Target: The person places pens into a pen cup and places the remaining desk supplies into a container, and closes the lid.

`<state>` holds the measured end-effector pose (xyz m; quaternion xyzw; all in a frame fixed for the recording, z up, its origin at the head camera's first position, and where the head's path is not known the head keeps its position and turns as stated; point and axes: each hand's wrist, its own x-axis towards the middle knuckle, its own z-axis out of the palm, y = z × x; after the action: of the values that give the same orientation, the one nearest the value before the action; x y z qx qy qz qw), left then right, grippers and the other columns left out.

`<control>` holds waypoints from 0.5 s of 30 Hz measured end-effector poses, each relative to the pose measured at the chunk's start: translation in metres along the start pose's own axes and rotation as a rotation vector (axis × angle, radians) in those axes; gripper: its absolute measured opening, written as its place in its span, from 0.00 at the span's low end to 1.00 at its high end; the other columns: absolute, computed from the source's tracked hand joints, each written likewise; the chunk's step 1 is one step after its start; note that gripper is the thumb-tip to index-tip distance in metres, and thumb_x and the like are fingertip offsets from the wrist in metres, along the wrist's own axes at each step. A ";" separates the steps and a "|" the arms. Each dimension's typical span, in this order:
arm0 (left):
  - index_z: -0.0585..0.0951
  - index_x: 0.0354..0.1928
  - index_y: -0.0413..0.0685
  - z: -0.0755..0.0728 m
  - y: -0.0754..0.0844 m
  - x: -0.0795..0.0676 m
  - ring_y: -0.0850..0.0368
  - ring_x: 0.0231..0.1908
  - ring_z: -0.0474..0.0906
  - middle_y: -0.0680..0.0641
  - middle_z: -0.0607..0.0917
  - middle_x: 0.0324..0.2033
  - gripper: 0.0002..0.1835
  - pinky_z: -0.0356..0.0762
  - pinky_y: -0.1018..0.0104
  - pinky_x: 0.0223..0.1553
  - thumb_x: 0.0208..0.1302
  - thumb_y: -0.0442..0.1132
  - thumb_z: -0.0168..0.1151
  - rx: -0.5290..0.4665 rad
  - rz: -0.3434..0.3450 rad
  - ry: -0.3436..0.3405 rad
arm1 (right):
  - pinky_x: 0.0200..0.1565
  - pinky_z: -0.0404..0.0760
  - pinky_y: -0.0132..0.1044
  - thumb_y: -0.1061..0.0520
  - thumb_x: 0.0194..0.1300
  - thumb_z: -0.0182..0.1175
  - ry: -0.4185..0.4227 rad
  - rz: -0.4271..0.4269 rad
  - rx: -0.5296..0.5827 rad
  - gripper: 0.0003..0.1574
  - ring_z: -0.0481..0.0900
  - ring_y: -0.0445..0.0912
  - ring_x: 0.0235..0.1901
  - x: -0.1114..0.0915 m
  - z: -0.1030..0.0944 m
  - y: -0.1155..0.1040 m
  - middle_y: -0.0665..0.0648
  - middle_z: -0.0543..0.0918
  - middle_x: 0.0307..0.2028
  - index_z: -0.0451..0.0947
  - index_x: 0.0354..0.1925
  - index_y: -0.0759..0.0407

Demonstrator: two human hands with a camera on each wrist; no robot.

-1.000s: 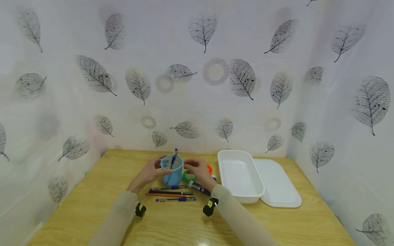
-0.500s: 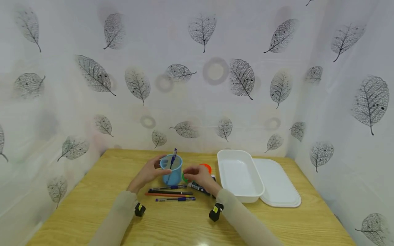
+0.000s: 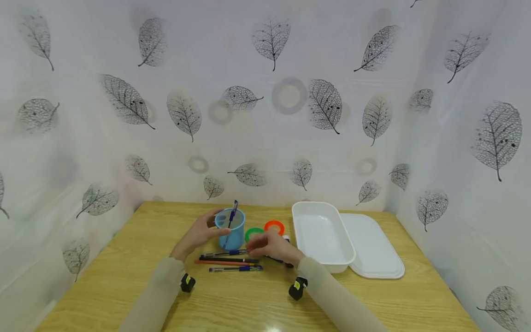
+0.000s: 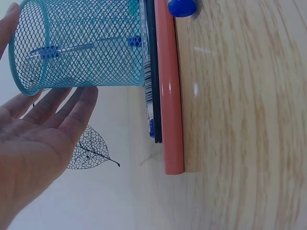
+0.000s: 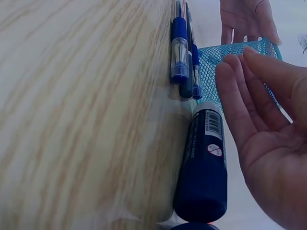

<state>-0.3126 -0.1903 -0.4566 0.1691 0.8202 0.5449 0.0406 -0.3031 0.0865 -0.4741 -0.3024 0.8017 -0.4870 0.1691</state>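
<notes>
A light-blue mesh pen cup (image 3: 237, 240) stands upright on the table with one blue gel pen (image 3: 233, 214) leaning in it. My left hand (image 3: 200, 234) holds the cup from the left, thumb at the near rim and fingers round the far side. My right hand (image 3: 275, 247) hovers to the right of the cup, fingers loosely bent and holding nothing. Below it, partly hidden, lies a dark glue stick (image 5: 204, 158) with a white cap. In front of the cup are two blue gel pens (image 3: 236, 269), a black pen (image 3: 224, 259) and an orange-red pencil (image 3: 215, 263).
Behind the right hand lie a green ring (image 3: 248, 234) and an orange ring (image 3: 274, 222). A white tub (image 3: 351, 251) stands to the right, beside its flat white lid (image 3: 375, 244). A leaf-patterned curtain (image 3: 257, 138) borders the table's back and sides.
My right hand has drawn away from the cup, moving right and toward me, uncovering the green and orange rings. The left hand stays on the cup.
</notes>
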 end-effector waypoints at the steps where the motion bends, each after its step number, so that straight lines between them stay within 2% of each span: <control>1: 0.63 0.73 0.49 0.000 0.000 0.000 0.37 0.62 0.72 0.37 0.74 0.64 0.44 0.71 0.41 0.61 0.57 0.47 0.73 0.002 -0.002 0.000 | 0.51 0.81 0.31 0.55 0.63 0.68 -0.010 0.002 -0.014 0.18 0.83 0.38 0.44 -0.001 0.000 -0.001 0.51 0.89 0.44 0.84 0.50 0.60; 9: 0.62 0.73 0.50 0.000 -0.003 -0.001 0.38 0.61 0.73 0.38 0.75 0.63 0.44 0.74 0.44 0.60 0.58 0.50 0.72 0.043 -0.004 -0.002 | 0.45 0.83 0.28 0.61 0.63 0.66 -0.113 -0.014 -0.070 0.14 0.84 0.36 0.42 -0.006 0.005 -0.006 0.53 0.89 0.44 0.85 0.48 0.61; 15: 0.61 0.73 0.50 0.000 0.001 0.000 0.39 0.63 0.72 0.39 0.74 0.64 0.45 0.71 0.43 0.62 0.57 0.50 0.72 0.033 -0.023 -0.004 | 0.45 0.82 0.27 0.61 0.63 0.66 -0.141 0.000 -0.118 0.14 0.84 0.35 0.42 -0.008 0.005 -0.007 0.51 0.89 0.44 0.85 0.48 0.57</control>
<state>-0.3128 -0.1898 -0.4554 0.1615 0.8308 0.5306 0.0457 -0.2917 0.0861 -0.4709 -0.3452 0.8153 -0.4162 0.2070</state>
